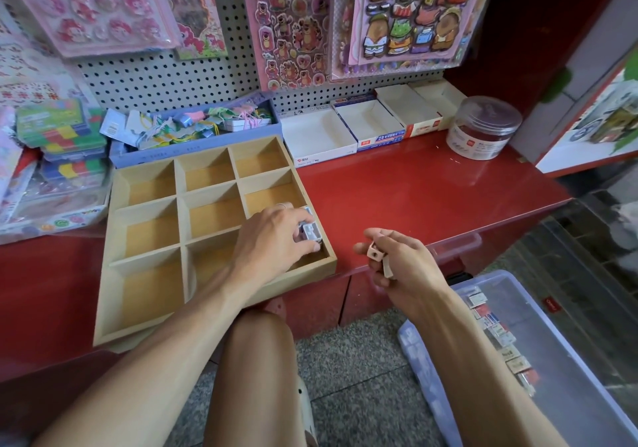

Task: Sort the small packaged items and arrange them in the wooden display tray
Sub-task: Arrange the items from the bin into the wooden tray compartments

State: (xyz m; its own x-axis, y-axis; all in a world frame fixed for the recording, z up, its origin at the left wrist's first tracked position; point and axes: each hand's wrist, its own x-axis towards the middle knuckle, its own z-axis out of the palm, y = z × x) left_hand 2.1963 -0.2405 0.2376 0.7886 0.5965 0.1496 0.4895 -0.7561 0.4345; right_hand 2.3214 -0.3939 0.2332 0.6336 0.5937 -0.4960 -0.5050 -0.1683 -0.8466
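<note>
Left fingers (303, 239) pinch packet (310, 232); right perhaps two.

A shiny red table (414, 184) with shop things sitting on it.

The wooden tray (114, 267) with nine square holes lies on the left part of the table, and its near edge sticks out past the table's front. Just behind it sits a blue-purple box (193, 151) full of small bright things (too jumbled to name). To the right, along the back, stand four open white boxes (317, 136) in a row, side by side. A clear round jar (481, 129) stands near the right end. Stacks of colourful packs (62, 143) lie at the far left.
</note>
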